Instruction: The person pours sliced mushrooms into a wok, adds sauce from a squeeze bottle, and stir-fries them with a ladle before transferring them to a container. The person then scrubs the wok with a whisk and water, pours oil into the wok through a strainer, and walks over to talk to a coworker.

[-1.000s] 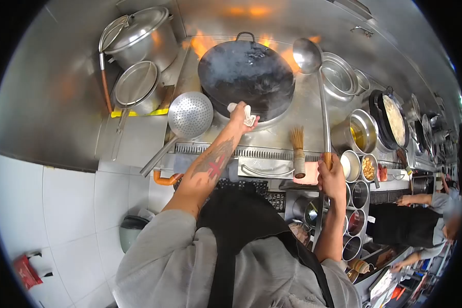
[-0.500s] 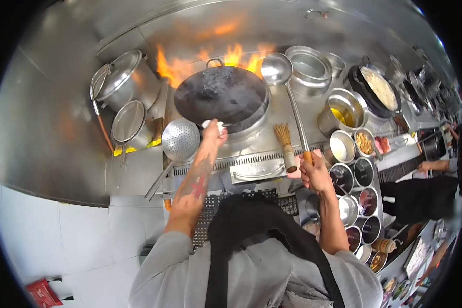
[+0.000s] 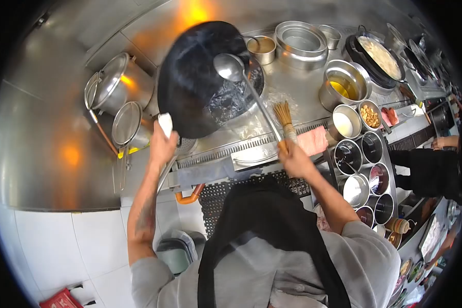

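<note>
The big black wok (image 3: 192,82) is tilted up off the stove, its inside turned toward the right. My left hand (image 3: 163,146) is closed at its lower left edge, with a folded white cloth (image 3: 165,124) in the grip. Any handle under the cloth is hidden. In my right hand (image 3: 295,160), the fingers wrap the wooden end of a long steel ladle (image 3: 229,68). The ladle's bowl hangs in front of the wok's dark surface. A bamboo brush (image 3: 282,114) lies just beyond my right hand, beside a pink folded cloth (image 3: 313,141).
A lidded steel pot (image 3: 115,82) and a mesh strainer (image 3: 127,123) stand at left. To the right are a pot of yellow oil (image 3: 342,90), a pan of pale food (image 3: 380,56), a bowl of nuts (image 3: 369,114) and several seasoning tins. Another person's dark apron (image 3: 428,172) shows far right.
My left hand has moved left and the wok has risen and tilted from level. The ladle has swung left over it. The tall flames behind have gone, uncovering wet burner surface and a small pot.
</note>
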The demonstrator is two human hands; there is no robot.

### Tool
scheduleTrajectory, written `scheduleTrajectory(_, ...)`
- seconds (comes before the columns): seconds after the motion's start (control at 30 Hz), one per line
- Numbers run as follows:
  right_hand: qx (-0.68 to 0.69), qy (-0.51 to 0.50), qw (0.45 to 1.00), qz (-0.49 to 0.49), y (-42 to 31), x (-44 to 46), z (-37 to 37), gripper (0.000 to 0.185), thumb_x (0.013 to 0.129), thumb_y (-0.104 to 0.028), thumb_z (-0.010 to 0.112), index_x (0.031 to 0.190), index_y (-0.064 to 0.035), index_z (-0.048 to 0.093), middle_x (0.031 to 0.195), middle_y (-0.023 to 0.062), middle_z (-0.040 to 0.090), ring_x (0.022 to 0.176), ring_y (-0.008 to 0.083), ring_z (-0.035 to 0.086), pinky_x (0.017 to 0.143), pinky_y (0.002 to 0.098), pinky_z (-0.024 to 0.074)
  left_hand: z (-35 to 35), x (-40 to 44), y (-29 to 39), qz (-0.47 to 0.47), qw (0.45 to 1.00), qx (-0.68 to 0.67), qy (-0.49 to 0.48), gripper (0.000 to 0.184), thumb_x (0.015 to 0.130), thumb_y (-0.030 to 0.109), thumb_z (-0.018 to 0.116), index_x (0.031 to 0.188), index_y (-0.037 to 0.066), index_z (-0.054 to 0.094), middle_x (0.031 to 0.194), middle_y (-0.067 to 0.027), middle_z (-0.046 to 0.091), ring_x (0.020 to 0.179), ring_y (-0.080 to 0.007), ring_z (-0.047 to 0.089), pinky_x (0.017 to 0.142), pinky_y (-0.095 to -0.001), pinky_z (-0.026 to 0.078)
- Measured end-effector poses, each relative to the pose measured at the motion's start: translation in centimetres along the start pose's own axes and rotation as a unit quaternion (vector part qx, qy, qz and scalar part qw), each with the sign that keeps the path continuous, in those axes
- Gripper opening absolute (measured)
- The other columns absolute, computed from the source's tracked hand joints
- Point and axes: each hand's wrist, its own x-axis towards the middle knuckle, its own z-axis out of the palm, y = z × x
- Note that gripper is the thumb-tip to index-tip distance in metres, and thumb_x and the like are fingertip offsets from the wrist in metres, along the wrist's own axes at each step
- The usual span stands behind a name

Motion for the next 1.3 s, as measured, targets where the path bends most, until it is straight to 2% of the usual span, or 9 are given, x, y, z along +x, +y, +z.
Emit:
scheduleTrajectory(0.07, -0.067, 0.021, 0.997, -0.037, 1.0, -3.2, 2.1, 0.028, 0.091, -0.013, 0.054, 0.109, 0.0051, 0.042, 0.082, 0.0363, 0.059, 0.089, 0.0556, 0.059, 0.078, 0.0558, 0.0472, -0.8, -2.1, 2.2, 0.000, 1.000, -0.004, -0.015, 0.046, 0.081, 0.017, 0.063, 0.117, -0.007, 0.045, 0.090, -0.0302, 0.063, 0.085, -0.0465, 0.065, 0.074, -0.0473, 0.051)
scheduleTrajectory(0.2, -0.022, -0.017, 0.999, 0.039, -1.1, -2.5, 4.0, 0.032, 0.090, -0.016, 0.055, 0.110, 0.0057, 0.042, 0.091, 0.0367, 0.061, 0.091, 0.0526, 0.061, 0.079, 0.0541, 0.0479, -0.3, -2.4, 1.9, -0.020, 1.000, -0.023, -0.002, 0.051, 0.081, 0.014, 0.064, 0.123, -0.005, 0.043, 0.093, -0.0306, 0.063, 0.086, -0.0474, 0.065, 0.074, -0.0476, 0.051)
scheduleTrajectory(0.3, 0.056, 0.017, 0.998, 0.011, 2.7, 2.1, 5.8, 0.030, 0.092, -0.016, 0.052, 0.114, 0.0013, 0.045, 0.083, 0.0310, 0.063, 0.073, 0.0478, 0.064, 0.065, 0.0525, 0.0507, 1.4, 1.5, -7.8, -0.008, 0.999, -0.041, -0.014, 0.043, 0.089, 0.024, 0.063, 0.123, -0.002, 0.053, 0.098, -0.0163, 0.068, 0.085, -0.0293, 0.067, 0.067, -0.0406, 0.053)
scheduleTrajectory(0.37, -0.080, 0.095, 0.992, -0.012, 3.7, 1.0, 4.6, 0.035, 0.090, -0.018, 0.053, 0.119, 0.0008, 0.046, 0.084, 0.0316, 0.064, 0.072, 0.0474, 0.064, 0.064, 0.0542, 0.0507, 0.3, 3.0, -4.9, -0.329, 0.851, -0.393, -0.114, 0.025, 0.093, 0.028, 0.062, 0.108, 0.009, 0.062, 0.086, -0.0012, 0.064, 0.068, -0.0107, 0.060, 0.052, -0.0263, 0.045)
scheduleTrajectory(0.57, -0.082, 0.211, 0.966, 0.129, 9.8, -7.4, 0.9, 0.032, 0.086, -0.013, 0.051, 0.114, 0.0005, 0.045, 0.081, 0.0299, 0.065, 0.079, 0.0506, 0.064, 0.073, 0.0588, 0.0501, 12.3, 3.4, -4.1, -0.475, 0.513, -0.695, -0.166, 0.035, 0.096, 0.034, 0.047, 0.096, -0.001, 0.048, 0.075, -0.0113, 0.053, 0.051, -0.0137, 0.043, 0.038, -0.0252, 0.032)
scheduleTrajectory(0.97, -0.320, 0.308, 0.846, 0.294, 15.4, -7.6, 4.0, 0.038, 0.086, -0.020, 0.058, 0.117, 0.0022, 0.057, 0.106, 0.0236, 0.063, 0.102, 0.0383, 0.063, 0.083, 0.0516, 0.0513, 25.0, 5.9, -4.4, -0.374, 0.614, -0.687, -0.105, 0.032, 0.089, 0.035, 0.049, 0.093, 0.004, 0.055, 0.076, -0.0085, 0.056, 0.064, -0.0193, 0.055, 0.055, -0.0308, 0.045)
scheduleTrajectory(1.07, -0.259, 0.318, 0.899, 0.154, 10.9, -2.7, 2.6, 0.037, 0.084, -0.024, 0.063, 0.109, 0.0030, 0.063, 0.106, 0.0230, 0.064, 0.106, 0.0346, 0.061, 0.088, 0.0492, 0.0500, 17.6, -0.5, -1.1, -0.398, 0.556, -0.708, -0.177, 0.033, 0.088, 0.039, 0.056, 0.100, 0.008, 0.061, 0.085, -0.0076, 0.061, 0.075, -0.0206, 0.061, 0.063, -0.0329, 0.049)
scheduleTrajectory(1.23, -0.116, 0.122, 0.968, 0.185, 14.6, 10.4, 2.1, 0.034, 0.081, -0.015, 0.068, 0.110, 0.0019, 0.064, 0.099, 0.0193, 0.071, 0.090, 0.0358, 0.070, 0.077, 0.0473, 0.0566, 15.8, -3.2, -5.2, -0.466, 0.649, -0.560, -0.219, 0.041, 0.085, 0.041, 0.061, 0.113, 0.012, 0.060, 0.104, -0.0053, 0.065, 0.090, -0.0224, 0.064, 0.079, -0.0404, 0.051)
scheduleTrajectory(1.3, -0.314, 0.095, 0.932, 0.156, 13.3, 11.3, 2.1, 0.042, 0.081, -0.014, 0.065, 0.121, -0.0050, 0.060, 0.089, 0.0142, 0.072, 0.078, 0.0273, 0.072, 0.065, 0.0436, 0.0586, 16.2, -2.6, -7.2, -0.404, 0.531, -0.693, -0.274, 0.046, 0.085, 0.040, 0.059, 0.120, 0.010, 0.059, 0.111, -0.0115, 0.065, 0.096, -0.0284, 0.063, 0.085, -0.0447, 0.051)
